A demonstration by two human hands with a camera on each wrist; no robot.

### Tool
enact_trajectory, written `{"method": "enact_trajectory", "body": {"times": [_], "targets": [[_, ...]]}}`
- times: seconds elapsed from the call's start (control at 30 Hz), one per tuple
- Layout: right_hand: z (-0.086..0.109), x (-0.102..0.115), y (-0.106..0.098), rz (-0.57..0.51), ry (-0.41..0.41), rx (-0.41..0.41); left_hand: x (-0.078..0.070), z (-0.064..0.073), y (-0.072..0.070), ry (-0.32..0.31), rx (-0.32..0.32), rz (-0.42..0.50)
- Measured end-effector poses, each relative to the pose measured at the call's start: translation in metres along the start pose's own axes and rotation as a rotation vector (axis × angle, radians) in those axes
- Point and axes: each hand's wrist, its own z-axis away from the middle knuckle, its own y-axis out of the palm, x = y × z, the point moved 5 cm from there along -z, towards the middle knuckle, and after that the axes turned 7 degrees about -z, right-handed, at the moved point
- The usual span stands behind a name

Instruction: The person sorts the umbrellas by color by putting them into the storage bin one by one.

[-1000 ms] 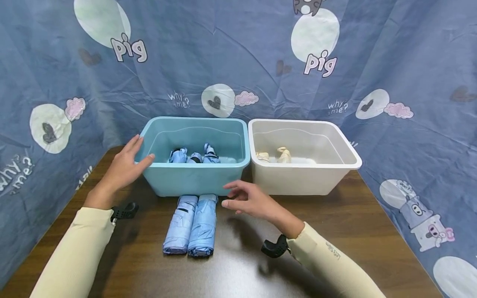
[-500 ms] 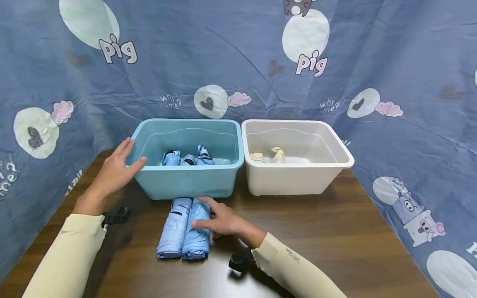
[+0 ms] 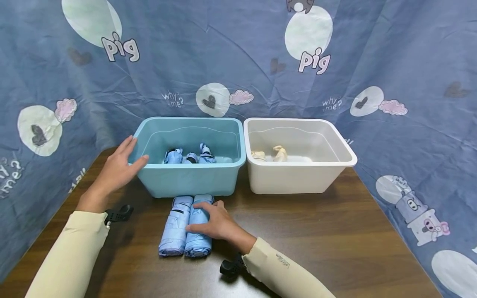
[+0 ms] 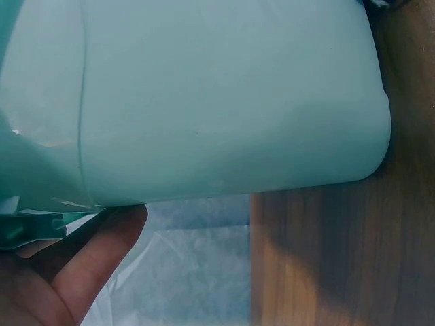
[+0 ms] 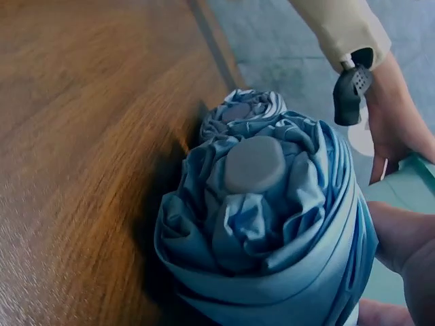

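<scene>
In the head view, two rolled, folded blue umbrellas lie side by side on the table in front of the teal bin (image 3: 190, 180). My right hand (image 3: 218, 223) grips the right umbrella (image 3: 199, 245), thumb across its top. The left umbrella (image 3: 174, 234) lies against it. The right wrist view shows the gripped umbrella's grey round end (image 5: 255, 164) amid bunched fabric. My left hand (image 3: 117, 169) rests at the bin's left end, fingers fairly straight. In the left wrist view a digit (image 4: 109, 251) touches the bin's wall. Inside the bin are three blue folded umbrellas (image 3: 190, 157).
A white bin (image 3: 298, 179) stands right beside the teal one, with two cream rolled items (image 3: 280, 154) inside, partly hidden by its front wall. Behind both bins hangs a blue printed cloth (image 3: 238, 49). Brown wooden table (image 3: 316, 231) extends to the right.
My right hand has moved left from beside the umbrellas onto the right one and now grips it. My left hand has stayed at the bin. The head view has shifted slightly.
</scene>
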Motion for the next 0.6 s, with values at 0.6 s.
{"method": "enact_trajectory", "body": {"times": [0.6], "targets": [[-0.0003,-0.0080,-0.0087,-0.057,-0.027,0.022,0.0015,-0.0024,-0.0003,0.002,-0.013,0.004]]}}
